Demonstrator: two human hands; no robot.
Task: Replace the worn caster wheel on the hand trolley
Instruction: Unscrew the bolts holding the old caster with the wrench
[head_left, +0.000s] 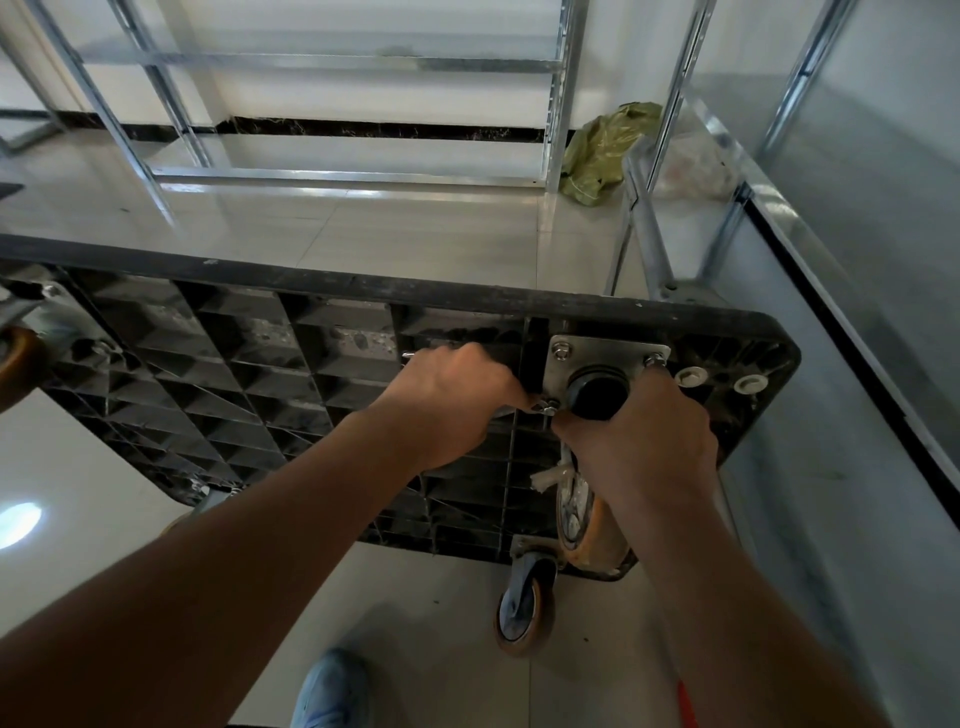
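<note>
The black plastic hand trolley (363, 296) stands tipped on its side, ribbed underside facing me. A caster with a steel mounting plate (597, 358) sits at its upper right corner, its orange wheel (587, 525) pointing toward me. My left hand (452, 400) is curled, its fingertips pinching at the bolt and nut (546, 407) on the plate's near-left corner. My right hand (649, 436) grips the caster's swivel housing just below the plate. A loose caster (524, 608) with an orange tyre lies on the floor under the trolley's edge.
Another orange caster (21, 358) shows at the trolley's left end. Metal shelving frames (358, 176) stand behind and along the right. A green bag (602, 150) lies in the corner. My blue shoe (332, 691) is on the tiled floor, near a red object (687, 701).
</note>
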